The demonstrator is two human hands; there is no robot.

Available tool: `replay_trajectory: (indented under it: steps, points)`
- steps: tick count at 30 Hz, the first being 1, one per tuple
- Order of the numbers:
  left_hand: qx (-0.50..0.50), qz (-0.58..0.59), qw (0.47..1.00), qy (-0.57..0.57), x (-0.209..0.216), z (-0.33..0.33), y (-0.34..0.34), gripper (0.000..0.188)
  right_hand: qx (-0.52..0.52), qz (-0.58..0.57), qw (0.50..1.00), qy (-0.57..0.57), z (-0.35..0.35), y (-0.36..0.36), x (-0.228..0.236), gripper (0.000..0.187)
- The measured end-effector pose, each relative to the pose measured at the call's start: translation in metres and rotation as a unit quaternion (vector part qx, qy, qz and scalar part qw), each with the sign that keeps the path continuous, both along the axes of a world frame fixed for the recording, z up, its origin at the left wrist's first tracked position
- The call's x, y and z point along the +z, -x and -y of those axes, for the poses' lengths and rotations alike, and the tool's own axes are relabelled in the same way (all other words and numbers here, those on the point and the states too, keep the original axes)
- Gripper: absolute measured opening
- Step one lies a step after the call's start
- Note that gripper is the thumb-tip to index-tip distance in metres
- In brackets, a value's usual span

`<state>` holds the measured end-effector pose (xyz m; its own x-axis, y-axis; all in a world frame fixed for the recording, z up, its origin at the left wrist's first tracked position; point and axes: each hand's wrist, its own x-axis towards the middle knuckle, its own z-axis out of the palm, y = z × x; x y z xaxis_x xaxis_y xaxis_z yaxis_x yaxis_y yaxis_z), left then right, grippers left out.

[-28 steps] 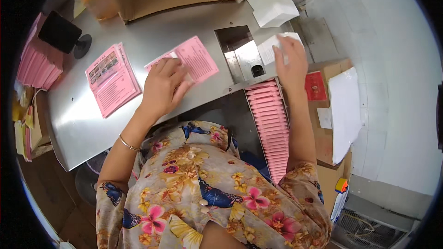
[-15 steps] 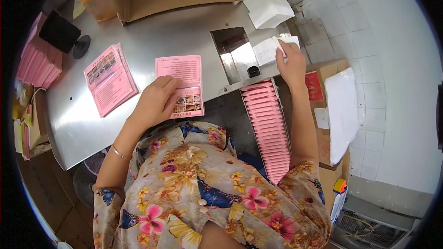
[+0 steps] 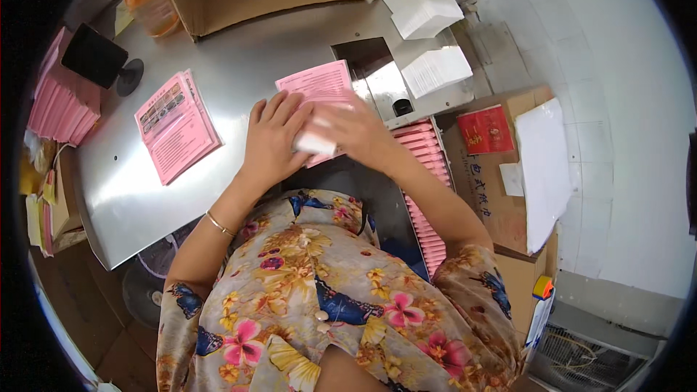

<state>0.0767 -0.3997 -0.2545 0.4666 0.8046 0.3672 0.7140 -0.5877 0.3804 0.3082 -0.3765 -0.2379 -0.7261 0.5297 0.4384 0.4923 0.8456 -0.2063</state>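
Both hands positioned at a pink card, near edge of table.
The pink card (image 3: 319,76) was located at the near edge of the table (image 3: 239,65), its right side seen across the left rim of the opening (image 3: 363,58). A white slip (image 3: 316,144) was placed between the hands, over the card's near part. The left hand (image 3: 276,134) was set at the card's left side with its fingers slightly apart; whether anything was gripped cannot be told. The right hand (image 3: 361,134) was blurred over the card's right side; its grip cannot be told. A pink stack (image 3: 178,127) was laid to the left. White slips (image 3: 438,71) were piled right of the opening. Pink packets (image 3: 425,221) were lined up in a row, near right, partly covered by the right forearm.
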Motion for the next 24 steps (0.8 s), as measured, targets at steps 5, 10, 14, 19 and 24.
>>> replay_trajectory:
  steps: [5, 10, 14, 19, 24]
  points:
    - [0.007, 0.032, 0.999, -0.001, -0.004, -0.003, -0.010, 0.073, -0.095, 0.015, 0.995, 0.003, -0.004, 0.001, -0.010, 0.040]
    - [0.043, 0.039, 0.998, -0.025, 0.008, -0.008, -0.021, 0.084, -0.145, 0.225, 0.963, 0.025, -0.040, 0.047, -0.018, 0.027]
    - [0.002, 0.038, 0.997, -0.060, 0.022, 0.000, -0.004, 0.075, -0.152, 0.194, 0.961, 0.124, -0.061, 0.017, -0.008, 0.022]
    - [0.211, 0.127, 0.968, -0.050, 0.015, 0.008, 0.097, 0.051, -0.268, 0.157, 0.938, 0.156, -0.041, -0.033, -0.008, 0.029]
    - [0.261, -0.044, 0.964, 0.008, 0.009, 0.019, 0.177, 0.022, -0.263, 0.141, 0.945, 0.135, -0.015, -0.060, 0.003, 0.032]
